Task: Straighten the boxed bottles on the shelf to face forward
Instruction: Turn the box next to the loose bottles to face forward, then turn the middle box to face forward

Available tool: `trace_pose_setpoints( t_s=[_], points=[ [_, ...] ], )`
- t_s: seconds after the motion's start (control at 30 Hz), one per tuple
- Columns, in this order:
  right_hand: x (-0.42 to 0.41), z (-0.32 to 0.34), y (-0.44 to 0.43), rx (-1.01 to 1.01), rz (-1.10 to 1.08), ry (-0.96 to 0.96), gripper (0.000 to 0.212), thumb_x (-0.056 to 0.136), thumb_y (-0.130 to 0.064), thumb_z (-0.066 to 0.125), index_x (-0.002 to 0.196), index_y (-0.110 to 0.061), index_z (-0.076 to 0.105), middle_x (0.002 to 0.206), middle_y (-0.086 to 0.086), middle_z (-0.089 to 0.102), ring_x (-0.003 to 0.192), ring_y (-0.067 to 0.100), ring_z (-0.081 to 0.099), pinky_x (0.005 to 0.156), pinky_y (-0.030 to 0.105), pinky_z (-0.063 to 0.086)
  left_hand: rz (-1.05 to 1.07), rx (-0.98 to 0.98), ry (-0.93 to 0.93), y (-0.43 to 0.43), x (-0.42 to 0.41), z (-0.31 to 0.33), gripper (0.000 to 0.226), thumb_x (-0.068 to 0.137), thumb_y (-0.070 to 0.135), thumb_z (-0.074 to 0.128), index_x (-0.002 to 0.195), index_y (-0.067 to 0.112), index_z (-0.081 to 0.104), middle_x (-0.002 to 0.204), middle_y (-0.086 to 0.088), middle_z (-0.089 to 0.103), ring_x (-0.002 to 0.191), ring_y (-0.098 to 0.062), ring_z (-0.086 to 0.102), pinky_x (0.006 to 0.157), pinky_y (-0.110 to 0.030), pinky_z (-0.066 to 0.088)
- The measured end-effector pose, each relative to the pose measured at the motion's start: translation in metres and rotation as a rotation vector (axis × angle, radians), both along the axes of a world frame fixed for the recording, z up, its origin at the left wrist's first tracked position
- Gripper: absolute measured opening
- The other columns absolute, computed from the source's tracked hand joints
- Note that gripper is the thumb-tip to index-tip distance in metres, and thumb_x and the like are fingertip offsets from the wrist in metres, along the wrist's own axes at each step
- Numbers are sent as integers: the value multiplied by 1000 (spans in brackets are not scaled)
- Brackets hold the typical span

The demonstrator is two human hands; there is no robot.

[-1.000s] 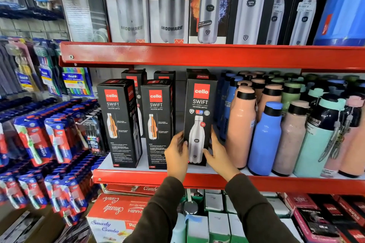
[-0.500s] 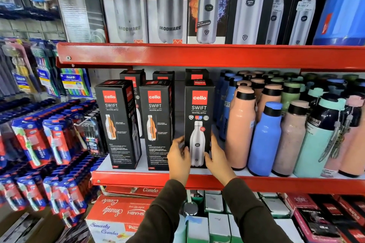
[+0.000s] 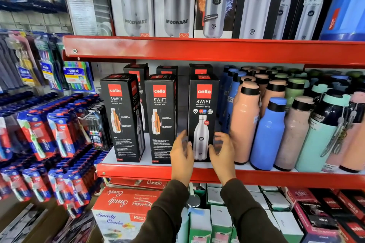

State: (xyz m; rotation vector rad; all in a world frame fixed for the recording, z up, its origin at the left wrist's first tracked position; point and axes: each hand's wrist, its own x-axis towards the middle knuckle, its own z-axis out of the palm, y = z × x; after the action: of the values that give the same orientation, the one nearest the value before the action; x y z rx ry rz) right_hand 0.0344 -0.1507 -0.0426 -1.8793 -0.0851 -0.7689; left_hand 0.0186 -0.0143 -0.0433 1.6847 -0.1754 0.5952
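Three black Cello Swift boxes stand in the front row of the middle red shelf (image 3: 138, 169). The right box (image 3: 203, 104) stands upright with its steel-bottle picture facing forward. The middle box (image 3: 161, 118) also shows its front. The left box (image 3: 121, 118) is turned a little and shows its right side. More such boxes stand behind them. My left hand (image 3: 181, 156) and right hand (image 3: 222, 154) flank the right box's lower part, blurred, fingers spread, close to its sides.
Loose peach, blue and mint bottles (image 3: 268, 134) crowd the shelf right of the boxes. Tall boxed steel bottles (image 3: 175, 6) fill the upper shelf. Toothbrush packs (image 3: 59, 134) hang at the left. Cartons (image 3: 122, 209) sit below the shelf.
The right box went from tilted in my hands to upright and square on the shelf. My fingers have since loosened and spread beside it.
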Motion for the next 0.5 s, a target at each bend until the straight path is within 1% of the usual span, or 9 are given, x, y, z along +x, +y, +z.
trace_pose_setpoints(
  t_s=[0.03, 0.07, 0.13, 0.17, 0.23, 0.3, 0.37, 0.43, 0.5],
  points=[
    [-4, 0, 3, 24, -16, -43, 42, 85, 1, 66, 117, -24, 55, 107, 2, 59, 94, 18, 61, 75, 14, 48, -3, -24, -24, 3, -3, 0, 42, 101, 13, 51, 142, 22, 48, 138, 7, 58, 125, -1, 56, 106, -21, 47],
    [-8, 1, 7, 36, -26, -84, 39, 85, 0, 65, 114, -25, 56, 103, 0, 57, 89, 16, 60, 71, 15, 48, 2, -33, -63, 6, -6, 0, 38, 101, 15, 51, 138, 24, 52, 134, 11, 60, 123, 0, 57, 103, -23, 51],
    [-15, 4, 16, 23, -27, -158, 33, 87, -2, 65, 109, -26, 58, 98, -3, 55, 83, 12, 59, 67, 19, 49, 31, -16, -164, 14, -12, 5, 30, 102, 16, 50, 129, 27, 58, 124, 15, 64, 116, -4, 61, 92, -20, 54],
    [-18, 6, 22, 10, -16, -189, 30, 88, -3, 64, 107, -25, 59, 97, -4, 55, 82, 11, 58, 67, 20, 49, 56, -5, -217, 18, -14, 9, 29, 102, 16, 50, 126, 27, 60, 120, 15, 65, 114, -7, 63, 88, -18, 52],
    [-23, 8, 37, 6, 24, -219, 28, 88, -4, 63, 107, -24, 60, 98, -4, 58, 83, 9, 60, 69, 16, 48, 131, 25, -316, 28, -17, 15, 29, 102, 13, 49, 125, 26, 60, 118, 13, 63, 114, -12, 62, 92, -16, 47],
    [-24, 9, 54, 15, 71, -216, 27, 90, -6, 63, 110, -24, 63, 103, -7, 62, 88, 4, 62, 72, 12, 47, 227, 56, -368, 39, -18, 18, 31, 101, 12, 48, 128, 25, 58, 121, 10, 58, 119, -14, 57, 101, -21, 42],
    [-23, 9, 71, 0, 132, -198, 29, 93, -9, 62, 118, -22, 63, 112, -5, 64, 97, 1, 63, 78, 9, 48, 319, 50, -340, 53, -15, 18, 35, 100, 11, 49, 133, 24, 53, 128, 6, 51, 126, -13, 48, 107, -25, 36],
    [-20, 9, 87, 7, 207, -131, 37, 95, -11, 61, 129, -22, 58, 123, -2, 60, 109, 3, 61, 85, 12, 50, 374, 23, -257, 68, -11, 17, 41, 99, 11, 52, 139, 21, 48, 136, 0, 46, 132, -16, 41, 111, -31, 31],
    [-14, 7, 98, 2, 251, -17, 47, 96, -14, 59, 141, -20, 48, 137, 2, 52, 125, 10, 54, 98, 21, 49, 334, 16, -162, 81, -7, 13, 46, 100, 13, 52, 145, 17, 43, 144, -6, 42, 139, -19, 37, 116, -35, 28]
  ],
)
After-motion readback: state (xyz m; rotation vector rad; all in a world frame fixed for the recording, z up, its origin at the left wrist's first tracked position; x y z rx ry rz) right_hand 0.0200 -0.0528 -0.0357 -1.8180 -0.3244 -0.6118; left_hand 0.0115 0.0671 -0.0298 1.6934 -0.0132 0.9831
